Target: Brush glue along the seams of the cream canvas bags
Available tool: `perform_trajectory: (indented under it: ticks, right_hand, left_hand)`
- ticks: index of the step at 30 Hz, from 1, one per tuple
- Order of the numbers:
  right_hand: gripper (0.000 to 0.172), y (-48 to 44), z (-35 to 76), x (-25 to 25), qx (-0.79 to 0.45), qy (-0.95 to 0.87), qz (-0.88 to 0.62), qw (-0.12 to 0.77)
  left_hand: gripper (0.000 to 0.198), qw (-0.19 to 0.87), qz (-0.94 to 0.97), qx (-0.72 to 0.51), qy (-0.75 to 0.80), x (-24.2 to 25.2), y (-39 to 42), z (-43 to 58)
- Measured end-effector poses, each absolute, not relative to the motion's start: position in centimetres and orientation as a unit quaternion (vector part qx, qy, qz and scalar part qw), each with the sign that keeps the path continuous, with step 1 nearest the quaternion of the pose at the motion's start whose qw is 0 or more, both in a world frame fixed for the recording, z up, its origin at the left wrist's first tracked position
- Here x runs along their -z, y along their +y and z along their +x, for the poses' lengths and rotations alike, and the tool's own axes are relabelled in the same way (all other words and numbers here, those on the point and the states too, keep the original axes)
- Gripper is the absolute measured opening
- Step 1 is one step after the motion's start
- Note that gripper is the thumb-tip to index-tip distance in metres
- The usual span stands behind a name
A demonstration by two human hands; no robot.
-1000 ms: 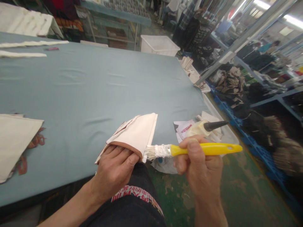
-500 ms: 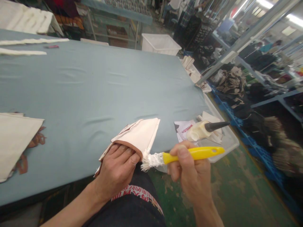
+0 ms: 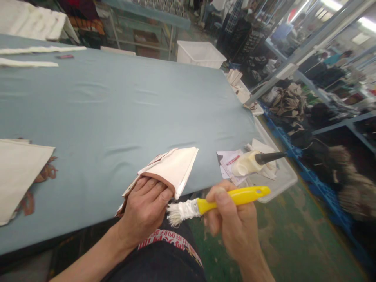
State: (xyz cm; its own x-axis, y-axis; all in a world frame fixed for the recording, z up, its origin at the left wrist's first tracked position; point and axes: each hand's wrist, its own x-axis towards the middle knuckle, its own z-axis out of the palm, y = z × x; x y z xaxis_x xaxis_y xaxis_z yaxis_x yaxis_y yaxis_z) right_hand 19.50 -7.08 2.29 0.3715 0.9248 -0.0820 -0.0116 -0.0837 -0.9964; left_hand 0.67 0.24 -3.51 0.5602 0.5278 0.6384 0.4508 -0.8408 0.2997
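My left hand (image 3: 148, 207) grips a cream fabric piece (image 3: 172, 166) with brown trim at the table's front edge. Its fingers are closed, the tips hidden around the brown-edged layer. In my right hand (image 3: 232, 217) is a paintbrush (image 3: 235, 199) with a yellow handle, held between thumb and fingers. White, sticky-looking paste coats its bristles, which point left, just below the fabric's corner and beside my left thumb. Wet-looking white paste lines the fabric's right edge. A pale bottle-like container (image 3: 245, 162) with a black tapered end lies to the right on paper scraps.
A blue-grey covering spreads over the table (image 3: 141, 113). Cream fabric pieces (image 3: 22, 172) with brown straps lie at left. White strips (image 3: 44, 49) and a small pink object (image 3: 65, 56) are farther back. Plastic bins (image 3: 201, 55) stand beyond the table, and a clear tray (image 3: 282, 184) sits at right.
The paintbrush in my right hand has moved down and left, off the fabric's corner. My left hand and the fabric piece stay nearly still.
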Motion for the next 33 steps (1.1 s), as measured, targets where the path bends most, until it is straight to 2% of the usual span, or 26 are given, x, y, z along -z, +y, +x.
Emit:
perform_trajectory:
  ticks: [7,14,20,27,33]
  right_hand:
    - [0.039,-5.6,20.9,-3.1,-0.324,-0.345,-0.619,0.627]
    - [0.046,-5.7,20.0,-2.0,-0.422,-0.354,-0.618,0.561]
    - [0.040,-5.3,21.2,-2.1,-0.346,-0.332,-0.631,0.609]
    - [0.042,-6.4,19.3,-1.7,-0.424,-0.367,-0.615,0.554]
    - [0.042,-5.7,20.6,-2.0,-0.355,-0.353,-0.633,0.591]
  left_hand:
    - [0.023,0.049,0.881,-0.376,0.285,3.5,0.3,0.9]
    - [0.026,0.048,0.882,-0.368,0.289,4.3,0.4,0.6]
    - [0.025,0.048,0.884,-0.366,0.287,4.3,0.2,1.0]
    - [0.027,0.053,0.883,-0.369,0.286,4.9,0.2,0.9]
    - [0.024,0.048,0.879,-0.367,0.301,5.0,-0.1,1.0]
